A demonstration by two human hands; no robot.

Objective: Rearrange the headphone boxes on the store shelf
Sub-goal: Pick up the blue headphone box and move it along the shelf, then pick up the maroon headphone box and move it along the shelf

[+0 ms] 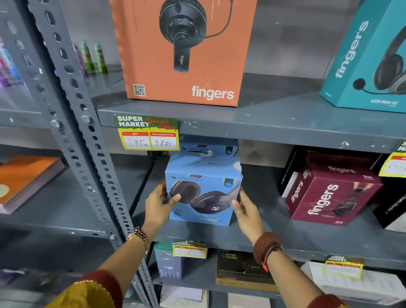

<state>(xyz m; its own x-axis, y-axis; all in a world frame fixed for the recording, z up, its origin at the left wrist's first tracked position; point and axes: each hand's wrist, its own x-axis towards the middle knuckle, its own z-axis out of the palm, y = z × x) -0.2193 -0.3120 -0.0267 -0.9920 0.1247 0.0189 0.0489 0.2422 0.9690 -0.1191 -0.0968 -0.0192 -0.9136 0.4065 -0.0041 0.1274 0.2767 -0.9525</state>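
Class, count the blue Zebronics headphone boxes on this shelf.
2: one blue Zebronics box held between both hands at the shelf front, another directly behind it, partly hidden. More may sit behind.

Price tag (148,133) on shelf edge, orange notebooks (19,183), spray cans (93,57) upper left.

There is one view only, from the person's head, facing the grey metal shelf (257,123) straight on and close. It tilts a little downward, so the middle tier sits centre frame, the upper tier fills the top, and both forearms reach in from below.
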